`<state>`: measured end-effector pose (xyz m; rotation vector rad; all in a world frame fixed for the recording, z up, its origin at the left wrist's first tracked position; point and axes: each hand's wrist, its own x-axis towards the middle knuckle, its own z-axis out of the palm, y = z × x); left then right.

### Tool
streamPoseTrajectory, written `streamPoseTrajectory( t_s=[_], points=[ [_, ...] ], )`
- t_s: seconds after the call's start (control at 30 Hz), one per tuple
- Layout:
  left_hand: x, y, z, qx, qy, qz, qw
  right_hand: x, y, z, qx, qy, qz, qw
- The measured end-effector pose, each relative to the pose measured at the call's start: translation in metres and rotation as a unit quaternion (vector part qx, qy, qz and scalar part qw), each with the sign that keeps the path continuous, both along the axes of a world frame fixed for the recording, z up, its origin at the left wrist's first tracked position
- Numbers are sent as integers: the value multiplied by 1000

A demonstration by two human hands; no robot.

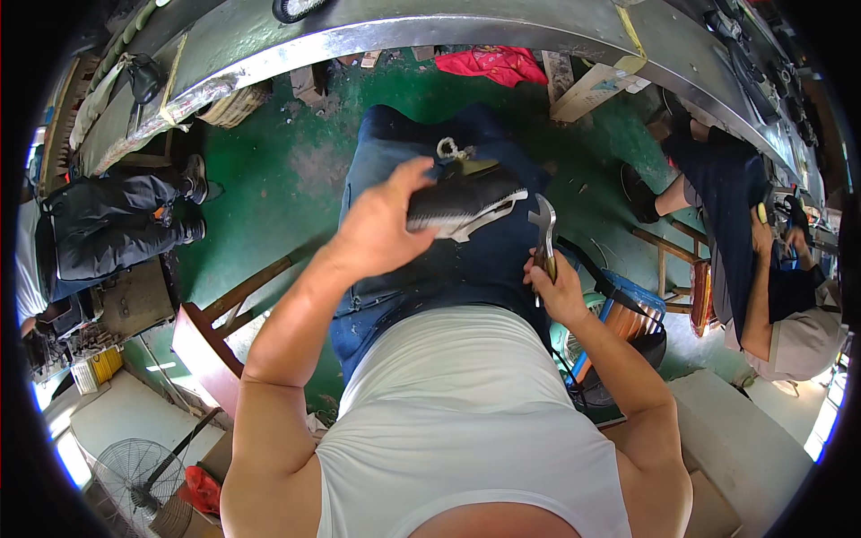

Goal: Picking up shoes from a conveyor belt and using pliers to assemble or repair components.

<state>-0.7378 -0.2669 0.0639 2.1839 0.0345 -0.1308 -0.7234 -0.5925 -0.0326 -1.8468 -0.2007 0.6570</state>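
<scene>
Green floor point(269, 179) — left hand point(377, 229) grips shoe point(462, 202).

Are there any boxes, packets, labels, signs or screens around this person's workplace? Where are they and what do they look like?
No screens or signs show clearly.
Cardboard box: under the bench edge at upper right, a tan flat carton with a pale label patch.
Yellow crate: on the floor at far left, small and ribbed.
Blue crate: beside the person's right hand, which holds pliers.
The left hand holds a dark shoe; no label on it can be made out.
</scene>
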Motion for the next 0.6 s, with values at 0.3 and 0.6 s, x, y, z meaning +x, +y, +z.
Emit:
streamPoseTrajectory(
  t_s=[0.3,0.6],
  points=[
    [90,-21,-25,-185,62,105,975,6,-1,15,-68,-12,57,996],
    [-13,-49,-148,-553,297,212,749,37,12,58,-120,-131,275,945]
  ],
)
